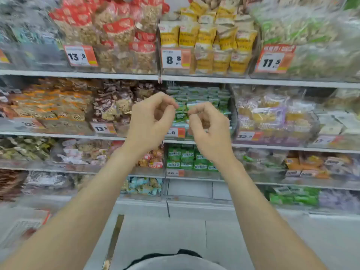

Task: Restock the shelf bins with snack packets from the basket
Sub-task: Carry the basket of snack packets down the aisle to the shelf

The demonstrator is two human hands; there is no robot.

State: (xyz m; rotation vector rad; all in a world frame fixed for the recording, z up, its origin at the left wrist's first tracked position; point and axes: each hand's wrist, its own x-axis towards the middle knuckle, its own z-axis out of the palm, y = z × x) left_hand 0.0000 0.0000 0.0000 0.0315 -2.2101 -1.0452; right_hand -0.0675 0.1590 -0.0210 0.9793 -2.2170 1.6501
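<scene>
Head view. Two hands are raised before a shelving unit with four visible tiers. The left hand (152, 123) and the right hand (209, 131) both have curled fingers, the fingertips close together at one green packet (181, 116). Blur makes it impossible to tell whether either hand pinches it. Behind them, many green snack packets (196, 94) fill the centre bin (232, 106) on the second tier. The top tier carries three price tags: 13.8 (80, 55) left, 8.8 (175, 58) centre, 11.5 (272, 61) right.
</scene>
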